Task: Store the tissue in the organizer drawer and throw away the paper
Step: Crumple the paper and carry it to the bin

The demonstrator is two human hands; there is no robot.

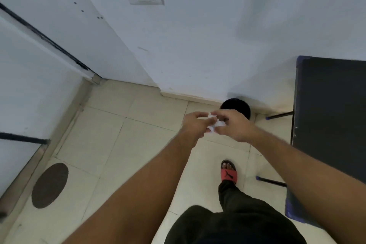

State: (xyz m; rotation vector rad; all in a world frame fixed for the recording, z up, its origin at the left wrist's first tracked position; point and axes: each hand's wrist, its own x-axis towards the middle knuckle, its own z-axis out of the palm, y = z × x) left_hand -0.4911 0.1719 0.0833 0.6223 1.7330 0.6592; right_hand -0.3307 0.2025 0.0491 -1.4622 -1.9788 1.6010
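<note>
A crumpled white paper [214,125] sits between both of my hands, held out over the tiled floor. My left hand [195,124] pinches its left side and my right hand [232,125] grips its right side. Just beyond the hands, against the wall, stands a round black bin [240,106], partly hidden by my right hand. No tissue or organizer drawer is in sight.
A dark table [332,109] with thin black legs stands at the right, close to the bin. A white door [59,31] is at the left. A dark oval mat [50,185] lies on the floor at lower left. My foot in a red sandal [229,173] is below the hands.
</note>
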